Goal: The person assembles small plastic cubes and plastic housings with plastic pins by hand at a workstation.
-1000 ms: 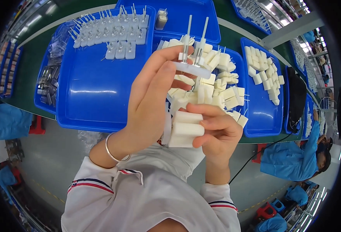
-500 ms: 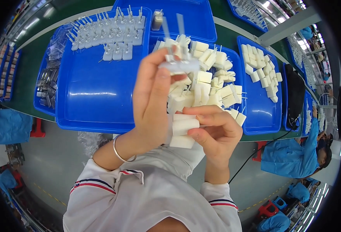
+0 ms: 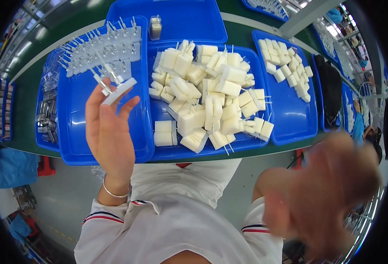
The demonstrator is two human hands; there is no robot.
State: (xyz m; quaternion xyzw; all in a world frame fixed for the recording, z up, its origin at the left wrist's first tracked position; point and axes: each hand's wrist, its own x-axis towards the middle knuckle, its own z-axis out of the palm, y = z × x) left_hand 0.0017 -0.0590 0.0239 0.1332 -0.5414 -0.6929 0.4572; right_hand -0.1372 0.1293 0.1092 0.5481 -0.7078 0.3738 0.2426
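My left hand is over the left blue tray, its fingertips closed on a white plastic cap piece with two upright stems. Beyond the hand, several similar stemmed white pieces stand in rows in that tray. My right hand is large and smeared by motion at the lower right, close to the camera. Its fingers cannot be made out, nor whether it holds anything. A heap of cream-white foam-like blocks, many with thin stems sticking out, fills the middle blue tray.
Right of the heap, another blue tray holds small cream blocks. Clear plastic pieces lie in a tray at far left. A small clear container stands in the back tray. A metal post rises at the back right.
My left hand has moved left with the stemmed piece, from above the heap to the left tray. My right hand has left the cream blocks it was pinching and swung right, toward the camera.
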